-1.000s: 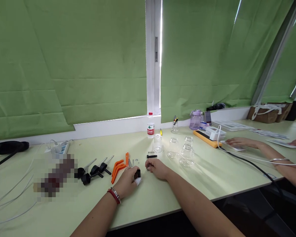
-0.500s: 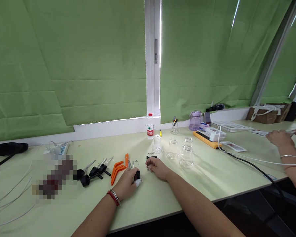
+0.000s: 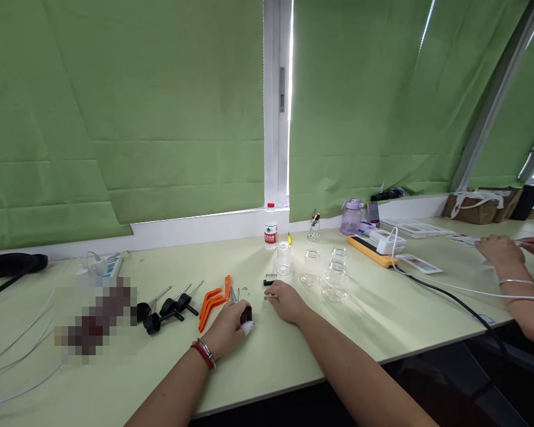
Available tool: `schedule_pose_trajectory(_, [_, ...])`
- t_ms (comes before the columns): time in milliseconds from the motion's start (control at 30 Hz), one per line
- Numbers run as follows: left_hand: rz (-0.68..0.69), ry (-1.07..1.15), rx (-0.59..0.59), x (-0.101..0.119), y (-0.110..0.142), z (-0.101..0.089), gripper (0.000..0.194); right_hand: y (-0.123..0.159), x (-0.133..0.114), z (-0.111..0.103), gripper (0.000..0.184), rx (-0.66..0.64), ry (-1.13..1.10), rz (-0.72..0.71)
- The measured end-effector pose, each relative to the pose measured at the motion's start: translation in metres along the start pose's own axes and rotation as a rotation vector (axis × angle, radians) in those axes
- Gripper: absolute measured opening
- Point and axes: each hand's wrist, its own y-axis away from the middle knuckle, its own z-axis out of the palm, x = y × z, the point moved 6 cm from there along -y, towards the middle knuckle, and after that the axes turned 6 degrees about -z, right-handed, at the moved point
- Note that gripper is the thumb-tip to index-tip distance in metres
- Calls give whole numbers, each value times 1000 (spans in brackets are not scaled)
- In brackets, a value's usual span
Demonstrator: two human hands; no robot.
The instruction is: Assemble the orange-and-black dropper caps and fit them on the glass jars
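My left hand (image 3: 228, 326) rests on the table, closed round a small black part (image 3: 246, 316); white tape or wrapping covers its thumb tip. Fingers bent, my right hand (image 3: 287, 302) pinches at a small metal spring (image 3: 267, 298) on the tabletop, which the fingertips partly hide. Just beyond them lie a short black rod-like piece (image 3: 269, 283) and another coil spring (image 3: 271, 275). Tiny metal bits (image 3: 244, 289) are scattered between the hands. Orange angled handles (image 3: 211, 305) and thin metal rods lie left of my left hand.
Black knobs with metal shafts (image 3: 169, 305) lie at left, beside a blurred patch. Upturned glass jars (image 3: 336, 279) stand right of centre, a water bottle (image 3: 270, 228) behind. An orange-edged power strip (image 3: 371, 252) and cables lie at right, near another person's hands (image 3: 501, 252).
My right fingers have shifted slightly and loosened their curl, so the black rod-like piece and the spring under them show more. My left hand keeps its hold. The view has moved slightly.
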Motion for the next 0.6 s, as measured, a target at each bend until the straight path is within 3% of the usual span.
schedule_pose_trajectory(267, [9,0,17,-1,0,1,16,0,-20,-1,12,-23,-30,-139])
schedule_pose_trajectory(600, [18,9,14,-4,-2,3,15,0,-23,3,11,-65,-24,-160])
